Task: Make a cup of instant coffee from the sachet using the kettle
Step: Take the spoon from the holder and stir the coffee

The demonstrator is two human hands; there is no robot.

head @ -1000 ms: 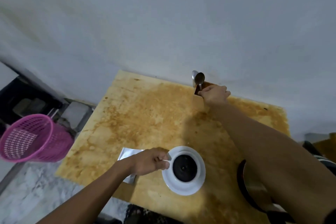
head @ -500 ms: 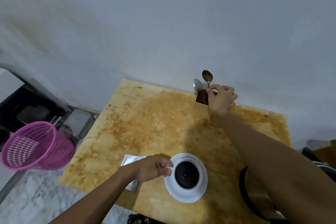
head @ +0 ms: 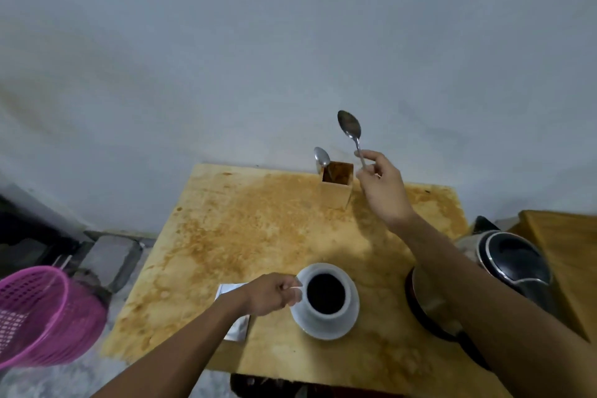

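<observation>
A white cup [head: 326, 292] of dark coffee stands on a white saucer [head: 352, 317] near the front of the stained wooden table [head: 258, 229]. My left hand [head: 271, 294] pinches the cup's handle. Under my left wrist lies the silver sachet [head: 237, 328], partly hidden. My right hand [head: 381, 186] holds a metal spoon [head: 350, 129] by its handle, bowl up, lifted clear above the wooden holder [head: 337, 184] at the back of the table. A second spoon [head: 322, 157] stays in the holder. The kettle [head: 513, 263] sits at the right, its base [head: 423, 307] beside the cup.
A pink plastic basket [head: 42, 317] stands on the floor at the left. A white wall rises right behind the table. A wooden surface [head: 568, 255] lies at the far right, behind the kettle.
My right hand has pulled one spoon up out of the holder and raised it to the right. My left hand has stayed on the cup's handle.
</observation>
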